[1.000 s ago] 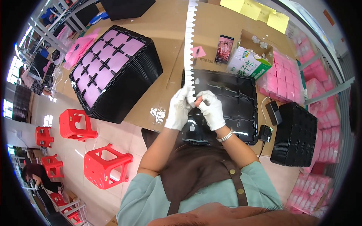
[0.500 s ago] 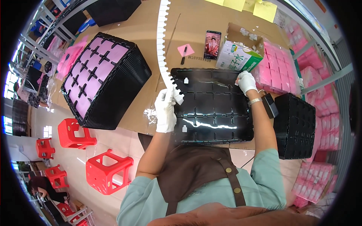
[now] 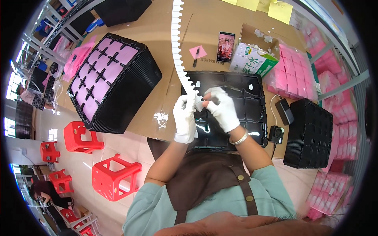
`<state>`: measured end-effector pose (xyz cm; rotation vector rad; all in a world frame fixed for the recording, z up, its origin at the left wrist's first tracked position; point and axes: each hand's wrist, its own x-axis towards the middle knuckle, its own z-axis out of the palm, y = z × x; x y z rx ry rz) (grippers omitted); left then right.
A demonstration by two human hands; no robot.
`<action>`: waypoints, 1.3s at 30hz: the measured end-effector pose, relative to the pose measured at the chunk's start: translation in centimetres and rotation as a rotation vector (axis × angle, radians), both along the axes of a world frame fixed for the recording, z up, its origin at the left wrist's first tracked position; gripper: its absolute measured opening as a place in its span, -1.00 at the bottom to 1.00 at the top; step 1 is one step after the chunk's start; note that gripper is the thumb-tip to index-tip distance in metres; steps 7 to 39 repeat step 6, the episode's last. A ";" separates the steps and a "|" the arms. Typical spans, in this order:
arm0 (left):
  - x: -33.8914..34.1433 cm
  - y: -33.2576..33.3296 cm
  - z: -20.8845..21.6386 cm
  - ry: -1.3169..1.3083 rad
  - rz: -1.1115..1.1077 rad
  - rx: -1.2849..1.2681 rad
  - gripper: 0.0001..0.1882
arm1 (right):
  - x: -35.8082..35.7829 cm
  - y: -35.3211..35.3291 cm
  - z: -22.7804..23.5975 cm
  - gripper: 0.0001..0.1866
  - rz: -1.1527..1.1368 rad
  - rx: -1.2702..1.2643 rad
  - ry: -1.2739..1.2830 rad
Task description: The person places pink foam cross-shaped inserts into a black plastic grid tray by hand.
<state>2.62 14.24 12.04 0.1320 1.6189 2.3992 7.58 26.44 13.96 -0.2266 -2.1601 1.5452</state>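
Note:
My left hand (image 3: 184, 118), in a white glove, is closed on the lower end of a long strip of white labels (image 3: 176, 47) that runs up across the table. My right hand (image 3: 223, 109), gloved with bare fingertips, pinches at a label (image 3: 199, 104) at that same end, right beside the left fingers. Beneath both hands lies a black plastic tray (image 3: 252, 108) with shallow compartments. A small white label (image 3: 198, 83) sits at its upper left, and another label (image 3: 251, 86) at its upper right. Part of the tray is hidden by my hands.
On the left stands a tall stack of black trays (image 3: 138, 86) with pink sheets on top. A phone (image 3: 225, 47), an open carton (image 3: 256, 57) and pink packs (image 3: 291, 72) lie beyond the tray. More black trays (image 3: 309, 133) stand at right, near a black adapter (image 3: 277, 133). Red stools (image 3: 116, 177) stand on the floor.
My right hand has moved from the tray's upper right corner leftward to the strip's end by my left hand. A white label now shows where the right hand was.

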 end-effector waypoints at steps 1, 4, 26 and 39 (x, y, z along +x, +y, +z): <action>0.2 0.1 0.2 0.002 0.014 0.040 -0.83 | -0.2 -0.3 -0.5 -0.86 0.001 0.018 -0.005; 0.2 0.1 0.0 -0.017 0.026 0.083 -0.83 | -0.1 -0.9 -0.6 -0.89 -0.013 -0.032 -0.034; 0.3 0.0 0.3 -0.197 -0.008 0.167 -0.81 | 0.7 -1.1 -0.4 -0.95 -0.042 -0.046 0.055; 0.3 0.0 0.3 -0.197 -0.008 0.167 -0.81 | 0.7 -1.1 -0.4 -0.95 -0.042 -0.046 0.055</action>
